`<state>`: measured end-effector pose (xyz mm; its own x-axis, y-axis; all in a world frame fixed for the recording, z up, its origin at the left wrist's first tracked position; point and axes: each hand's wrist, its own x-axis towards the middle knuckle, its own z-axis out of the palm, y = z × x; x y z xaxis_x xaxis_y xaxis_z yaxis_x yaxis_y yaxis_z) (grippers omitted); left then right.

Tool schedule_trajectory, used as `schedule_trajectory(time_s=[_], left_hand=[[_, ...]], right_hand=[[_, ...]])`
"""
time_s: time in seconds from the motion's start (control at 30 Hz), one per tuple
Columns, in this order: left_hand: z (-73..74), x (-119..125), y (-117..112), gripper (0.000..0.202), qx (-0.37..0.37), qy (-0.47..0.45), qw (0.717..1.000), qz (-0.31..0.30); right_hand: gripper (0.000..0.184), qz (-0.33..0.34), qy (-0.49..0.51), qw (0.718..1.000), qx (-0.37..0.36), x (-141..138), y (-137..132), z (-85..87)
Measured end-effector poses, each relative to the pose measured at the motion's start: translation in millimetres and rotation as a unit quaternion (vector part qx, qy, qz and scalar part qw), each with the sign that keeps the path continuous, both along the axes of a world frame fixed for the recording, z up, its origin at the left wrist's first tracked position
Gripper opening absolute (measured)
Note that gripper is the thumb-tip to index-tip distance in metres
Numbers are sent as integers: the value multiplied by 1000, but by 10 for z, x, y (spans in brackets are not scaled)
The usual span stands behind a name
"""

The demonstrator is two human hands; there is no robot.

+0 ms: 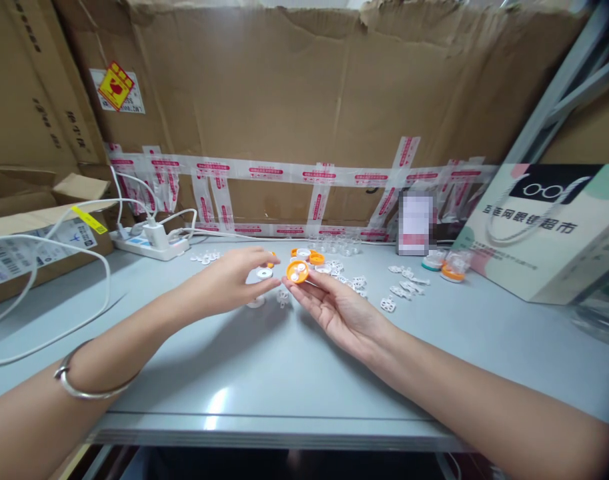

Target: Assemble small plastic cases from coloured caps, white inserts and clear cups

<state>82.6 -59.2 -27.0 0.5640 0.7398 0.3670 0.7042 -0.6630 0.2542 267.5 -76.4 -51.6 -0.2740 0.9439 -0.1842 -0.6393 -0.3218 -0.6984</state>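
My right hand (pixel 334 303) lies palm up over the grey table (pixel 264 373), its fingertips pinching a small round orange cap (pixel 297 271) with a white insert. My left hand (pixel 234 280) reaches in from the left, fingers curled, thumb and forefinger nearly touching that cap. A small white disc (pixel 264 273) shows between its fingers; whether the hand holds it I cannot tell. Just behind the hands sit more orange caps (pixel 314 257) and several small white plastic pieces (pixel 357 283). A silver bangle (pixel 91 383) is on my left wrist.
A white power strip (pixel 151 243) with cables lies at the back left beside a cardboard box (pixel 29 237). A taped cardboard wall (pixel 309 100) closes the back. A printed paper bag (pixel 549 227) stands at the right, with teal and orange capped cases (pixel 444 263) in front of it.
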Motion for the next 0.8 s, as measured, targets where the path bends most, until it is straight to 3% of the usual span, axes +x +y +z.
schedule_trajectory(time_s=[0.1, 0.27, 0.5, 0.8], left_hand=[[-27, 138, -80, 29, 14, -99, 995, -25], [-102, 236, -140, 25, 55, -158, 986, -10], [-6, 141, -176, 21, 75, -81, 991, -72], [36, 97, -259, 27, 27, -26, 988, -152]], right_hand=[[13, 15, 1, 1000, 17, -12, -23, 0], [15, 47, -9, 998, 30, 3, -75, 4], [17, 125, -77, 987, 63, 97, -84, 44], [19, 191, -188, 959, 91, 219, -76, 60]])
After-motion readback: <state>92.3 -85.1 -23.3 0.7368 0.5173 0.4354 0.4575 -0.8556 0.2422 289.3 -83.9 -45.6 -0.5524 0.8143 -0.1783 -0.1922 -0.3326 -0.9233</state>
